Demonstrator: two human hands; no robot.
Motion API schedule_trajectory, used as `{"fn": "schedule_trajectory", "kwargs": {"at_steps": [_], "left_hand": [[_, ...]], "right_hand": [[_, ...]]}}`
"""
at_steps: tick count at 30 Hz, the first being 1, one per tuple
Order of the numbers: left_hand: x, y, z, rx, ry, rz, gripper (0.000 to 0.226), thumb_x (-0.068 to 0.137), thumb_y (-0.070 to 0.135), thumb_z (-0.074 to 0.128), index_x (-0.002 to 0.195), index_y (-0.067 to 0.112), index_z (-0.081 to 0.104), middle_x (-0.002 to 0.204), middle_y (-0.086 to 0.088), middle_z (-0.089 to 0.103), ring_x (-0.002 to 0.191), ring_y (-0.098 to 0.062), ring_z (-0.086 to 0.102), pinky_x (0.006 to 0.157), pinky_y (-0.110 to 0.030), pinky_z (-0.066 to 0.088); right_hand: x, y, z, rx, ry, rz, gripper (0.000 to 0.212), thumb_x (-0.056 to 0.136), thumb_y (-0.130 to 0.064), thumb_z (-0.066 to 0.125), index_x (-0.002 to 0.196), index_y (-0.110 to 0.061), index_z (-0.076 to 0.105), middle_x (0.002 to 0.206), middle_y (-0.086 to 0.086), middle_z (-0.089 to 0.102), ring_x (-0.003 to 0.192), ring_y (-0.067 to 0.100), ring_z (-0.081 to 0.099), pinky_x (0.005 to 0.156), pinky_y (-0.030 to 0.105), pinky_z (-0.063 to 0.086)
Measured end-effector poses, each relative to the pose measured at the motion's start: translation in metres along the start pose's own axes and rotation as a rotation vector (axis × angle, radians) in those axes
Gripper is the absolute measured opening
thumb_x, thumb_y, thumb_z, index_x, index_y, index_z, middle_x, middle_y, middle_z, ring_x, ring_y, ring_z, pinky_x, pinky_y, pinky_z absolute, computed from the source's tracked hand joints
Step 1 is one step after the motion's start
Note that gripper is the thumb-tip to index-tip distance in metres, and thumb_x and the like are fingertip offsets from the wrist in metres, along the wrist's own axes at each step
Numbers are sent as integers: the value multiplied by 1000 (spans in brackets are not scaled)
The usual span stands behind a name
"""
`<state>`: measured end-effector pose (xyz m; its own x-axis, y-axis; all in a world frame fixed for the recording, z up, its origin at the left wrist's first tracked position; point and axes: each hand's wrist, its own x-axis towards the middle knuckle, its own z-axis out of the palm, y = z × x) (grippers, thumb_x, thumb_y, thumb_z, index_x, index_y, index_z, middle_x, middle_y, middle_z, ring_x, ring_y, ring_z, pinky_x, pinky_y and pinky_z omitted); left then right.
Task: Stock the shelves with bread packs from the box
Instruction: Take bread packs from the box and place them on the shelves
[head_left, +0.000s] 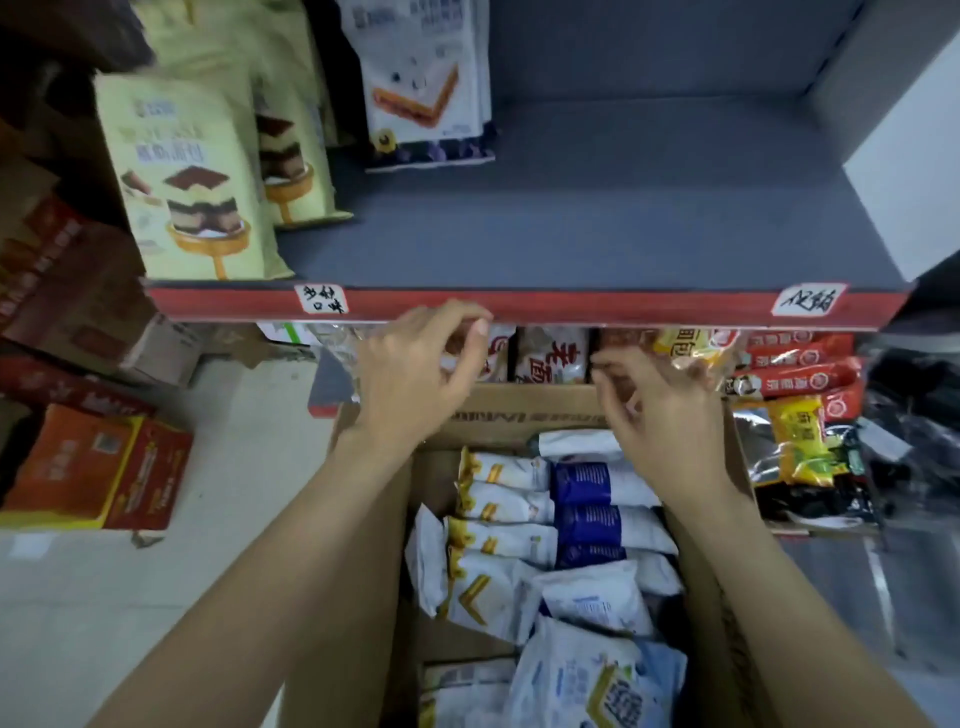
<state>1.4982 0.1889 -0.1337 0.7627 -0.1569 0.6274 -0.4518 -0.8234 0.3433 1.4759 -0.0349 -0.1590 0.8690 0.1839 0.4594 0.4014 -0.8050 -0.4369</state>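
Our left hand (415, 374) and right hand (660, 410) both empty, fingers curled loosely, above our box (524, 410) of bread packs (498, 519), grey shelf (571, 218) beyond

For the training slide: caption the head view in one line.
Both empty hands, left hand and right hand, hover above the open box of bread packs, below the mostly bare shelf.

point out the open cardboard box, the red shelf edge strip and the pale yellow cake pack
open brown cardboard box (524, 410): head view, far flap
red shelf edge strip (623, 306): head view, front face
pale yellow cake pack (192, 176): head view, printed front
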Motion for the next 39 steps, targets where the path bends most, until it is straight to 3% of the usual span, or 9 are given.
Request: {"fn": "schedule_trajectory", "kwargs": {"at_steps": [4, 8, 11, 17, 22, 27, 31, 36, 39], "left_hand": [[-71, 5, 34, -63, -322, -92, 22, 91, 30, 51, 99, 21, 69, 86, 8, 70, 82, -9, 63, 58, -25, 52], [-126, 0, 82, -47, -800, -334, 32, 92, 32, 55, 124, 27, 54, 118, 9, 61, 113, -14, 52, 80, -27, 48], [-150, -4, 115, -44, -897, -437, 40, 93, 33, 55, 130, 24, 47, 130, 2, 51, 121, -21, 48, 86, -38, 50], [-161, -1, 172, -89, -851, -361, 62, 91, 25, 59, 146, 17, 30, 147, -8, 33, 135, -27, 32, 101, -37, 40], [-165, 1, 209, -158, -855, -528, 66, 89, 15, 62, 146, 12, 28, 143, -15, 35, 131, -32, 36, 105, -39, 35], [-173, -2, 211, -67, -781, -412, 38, 90, 19, 63, 126, 8, 56, 118, -17, 54, 102, -34, 56, 84, -36, 43], [-173, 5, 191, -27, -577, -284, 26, 90, 29, 62, 104, 8, 67, 92, -12, 61, 78, -29, 61, 59, -27, 41], [-166, 3, 148, -2, -437, -382, 25, 93, 29, 55, 87, 8, 66, 79, -10, 57, 56, -28, 55, 46, -29, 37], [-162, -8, 114, 19, -401, -434, 25, 94, 29, 55, 91, 8, 69, 85, -9, 61, 62, -27, 59, 52, -34, 44]], "right_hand": [[-81, 32, 27, -41, -271, 180, 18, 84, -10, 64, 101, -15, 66, 80, 5, 68, 61, 24, 64, 44, 27, 45], [-136, 58, 58, -34, -446, 400, 32, 85, -7, 63, 116, -10, 61, 113, 13, 63, 92, 35, 63, 62, 37, 53], [-169, 70, 76, -38, -562, 532, 34, 89, -14, 59, 123, -12, 57, 126, 11, 56, 107, 33, 57, 76, 39, 52], [-215, 78, 88, 19, -743, 726, 49, 94, -20, 54, 139, -10, 38, 129, 16, 53, 115, 32, 52, 86, 39, 48], [-223, 76, 90, 35, -651, 798, 34, 95, -23, 54, 125, -8, 53, 115, 14, 62, 101, 28, 59, 79, 36, 49], [-227, 68, 86, 53, -525, 806, 21, 94, -20, 54, 111, -9, 56, 104, 13, 64, 90, 30, 61, 64, 33, 44], [-228, 57, 78, 95, -443, 837, 16, 98, -20, 46, 110, -11, 47, 90, 11, 65, 77, 31, 62, 53, 29, 31], [-220, 47, 62, 54, -334, 771, 16, 97, -22, 49, 104, -7, 48, 72, 10, 63, 59, 30, 60, 47, 28, 30], [-212, 38, 51, 56, -231, 723, 15, 96, -18, 52, 101, -5, 50, 66, 6, 59, 51, 28, 56, 45, 28, 32]]}}
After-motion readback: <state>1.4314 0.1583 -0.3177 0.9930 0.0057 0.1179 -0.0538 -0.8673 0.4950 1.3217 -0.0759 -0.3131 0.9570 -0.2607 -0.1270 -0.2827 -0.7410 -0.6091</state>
